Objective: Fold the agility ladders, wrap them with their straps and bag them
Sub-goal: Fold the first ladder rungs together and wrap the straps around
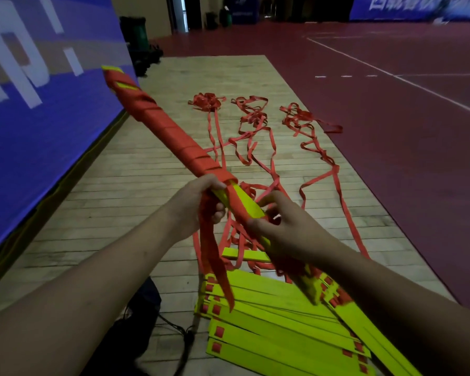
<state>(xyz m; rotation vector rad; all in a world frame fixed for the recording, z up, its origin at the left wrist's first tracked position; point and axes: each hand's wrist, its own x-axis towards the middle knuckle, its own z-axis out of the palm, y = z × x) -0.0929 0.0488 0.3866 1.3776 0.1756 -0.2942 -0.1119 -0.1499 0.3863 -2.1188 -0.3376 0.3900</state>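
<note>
I hold up a folded agility ladder bundle (171, 131), its yellow rungs stacked and wound in red strap along most of its length, pointing away to the upper left. My left hand (198, 204) grips the bundle where the wrapping ends, with loose red strap ends (217, 267) hanging below it. My right hand (285, 223) pinches the red strap against the bare yellow near end. Below my hands, a pile of yellow rungs (277, 329) from other ladders lies fanned out on the floor. A dark bag (144, 302) lies at the lower left, partly hidden by my left arm.
Three tangled runs of red strap (253, 126) stretch away over the pale wooden floor strip (125, 191). A blue banner wall (38, 118) stands on the left. Dark red court flooring (391, 118) with white lines spreads to the right. Green bins (136, 31) stand far back.
</note>
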